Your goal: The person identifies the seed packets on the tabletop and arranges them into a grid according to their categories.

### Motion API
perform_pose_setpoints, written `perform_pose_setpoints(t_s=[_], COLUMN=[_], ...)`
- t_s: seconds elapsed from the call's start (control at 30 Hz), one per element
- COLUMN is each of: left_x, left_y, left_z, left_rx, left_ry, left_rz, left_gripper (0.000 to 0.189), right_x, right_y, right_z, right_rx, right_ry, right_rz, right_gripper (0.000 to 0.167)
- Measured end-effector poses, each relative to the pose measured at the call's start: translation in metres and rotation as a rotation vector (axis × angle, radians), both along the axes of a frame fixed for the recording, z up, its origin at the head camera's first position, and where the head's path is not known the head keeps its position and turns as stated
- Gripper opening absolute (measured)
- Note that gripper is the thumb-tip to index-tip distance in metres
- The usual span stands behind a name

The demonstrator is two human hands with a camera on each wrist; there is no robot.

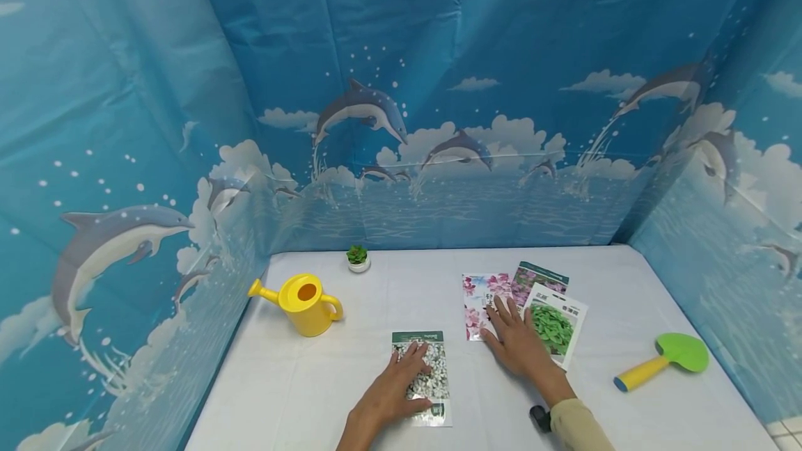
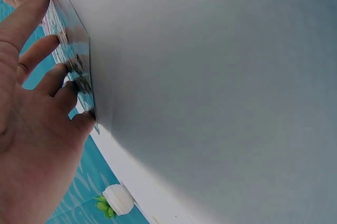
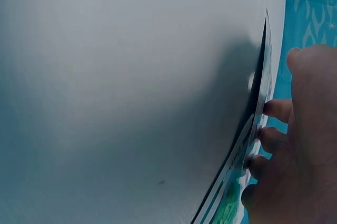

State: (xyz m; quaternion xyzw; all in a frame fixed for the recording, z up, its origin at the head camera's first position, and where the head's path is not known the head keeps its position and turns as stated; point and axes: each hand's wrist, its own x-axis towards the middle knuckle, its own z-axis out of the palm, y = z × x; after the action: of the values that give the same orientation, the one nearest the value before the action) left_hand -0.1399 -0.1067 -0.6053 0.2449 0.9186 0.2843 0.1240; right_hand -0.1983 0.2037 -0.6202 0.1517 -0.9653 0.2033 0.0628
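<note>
- Left hand (image 1: 388,395) lies flat, fingers straight, on the white-flower seed packet (image 1: 422,374) near the counter's front edge.
- Right hand (image 1: 516,343), fingers spread, presses the pink-flower seed packet (image 1: 479,298), gripping nothing.

Yellow watering can (image 1: 305,303), green-bladed yellow-handled trowel (image 1: 665,360), dolphin-patterned blue backdrop (image 1: 438,89).

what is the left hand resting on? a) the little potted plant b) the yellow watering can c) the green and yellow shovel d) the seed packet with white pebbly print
d: the left hand lies flat with straight fingers on the seed packet near the front of the table, while the watering can, shovel and potted plant sit apart from it, untouched.
</note>
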Motion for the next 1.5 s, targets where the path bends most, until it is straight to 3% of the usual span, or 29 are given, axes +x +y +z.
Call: perform_pose_setpoints(t_s=[0.5, 0.87, 1.5], left_x=[0.000, 0.000, -0.003], left_y=[-0.004, -0.001, -0.001], left_z=[-0.007, -0.001, -0.003], left_rx=[0.021, 0.008, -0.009], left_ry=[0.018, 0.002, 0.009], left_rz=[-0.021, -0.007, -0.017], left_gripper=[0.048, 0.049, 0.048], right_x=[0.012, 0.023, 0.052], right_y=[-0.010, -0.017, -0.024], right_z=[-0.001, -0.003, -0.001], right_rx=[-0.007, -0.061, -0.021], right_ry=[-0.022, 0.018, -0.028], right_rz=[0.042, 0.080, 0.066], right_gripper=[0.059, 0.059, 0.058])
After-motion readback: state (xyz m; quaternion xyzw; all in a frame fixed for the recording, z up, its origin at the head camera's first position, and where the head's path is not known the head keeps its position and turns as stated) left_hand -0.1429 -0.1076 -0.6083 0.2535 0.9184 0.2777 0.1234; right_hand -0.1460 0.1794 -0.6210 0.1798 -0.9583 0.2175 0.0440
